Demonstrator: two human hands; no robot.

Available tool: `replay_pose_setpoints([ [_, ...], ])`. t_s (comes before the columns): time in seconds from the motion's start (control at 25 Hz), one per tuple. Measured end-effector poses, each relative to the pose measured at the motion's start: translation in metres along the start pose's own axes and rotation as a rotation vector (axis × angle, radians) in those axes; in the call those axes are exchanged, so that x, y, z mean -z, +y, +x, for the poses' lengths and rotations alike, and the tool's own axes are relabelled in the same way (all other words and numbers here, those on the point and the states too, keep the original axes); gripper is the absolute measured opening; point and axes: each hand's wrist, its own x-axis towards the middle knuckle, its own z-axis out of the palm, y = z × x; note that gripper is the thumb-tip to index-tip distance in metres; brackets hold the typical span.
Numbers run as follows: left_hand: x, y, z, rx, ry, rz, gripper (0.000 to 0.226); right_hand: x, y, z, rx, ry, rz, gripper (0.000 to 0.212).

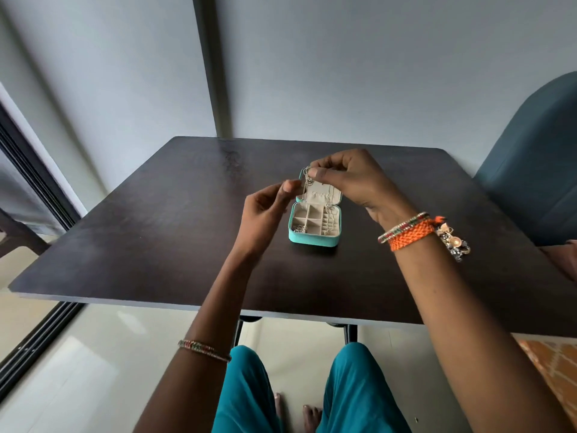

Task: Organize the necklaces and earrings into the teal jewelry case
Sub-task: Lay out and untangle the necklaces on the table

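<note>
Case point(314, 220) open on table point(156, 214) | both hands, left point(265, 210) and right point(352, 182), pinch chain point(307, 179), seemingly a necklace, above lid

The jewelry case point(314, 220) lies open on the bench point(156, 245), right of centre, lid standing at the back. A chain point(299, 228) seems to lie in its front-left compartment. A chair point(537, 170) stands right of the bench.

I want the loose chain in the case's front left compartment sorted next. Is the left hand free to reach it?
Probably not yet: the left hand and right hand both pinch a necklace above the open teal case. The compartment itself lies uncovered.
</note>
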Motion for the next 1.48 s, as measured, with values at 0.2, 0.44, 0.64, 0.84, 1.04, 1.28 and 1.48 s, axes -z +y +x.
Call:
replay_pose_setpoints([
  [0.2, -0.012, 0.018, -0.020, -0.016, 0.017, -0.106, 0.013, -0.006, 0.003, -0.027, -0.041, 0.052, 0.133, 0.006],
  [0.44, -0.009, 0.020, -0.031, -0.026, 0.060, -0.135, 0.009, -0.004, 0.001, -0.051, -0.062, 0.142, 0.331, 0.006],
  [0.64, 0.003, 0.019, -0.037, -0.157, 0.243, -0.059, 0.012, 0.008, 0.012, -0.073, -0.136, 0.239, 0.552, 0.013],
  [0.84, 0.008, 0.017, -0.042, -0.139, 0.360, -0.088, 0.018, 0.014, 0.021, -0.081, -0.195, 0.319, 0.895, 0.016],
  [1.04, 0.013, 0.021, -0.044, -0.036, 0.438, -0.377, 0.016, 0.017, 0.024, -0.083, -0.177, 0.308, 1.015, 0.018],
  [1.28, 0.003, 0.031, -0.046, -0.037, 0.393, -0.503, 0.019, 0.010, 0.026, -0.084, -0.212, 0.323, 0.977, 0.020],
  [1.48, 0.001, 0.034, -0.049, -0.072, 0.260, -0.404, 0.018, 0.003, 0.034, -0.083, -0.257, 0.334, 0.516, 0.015],
])
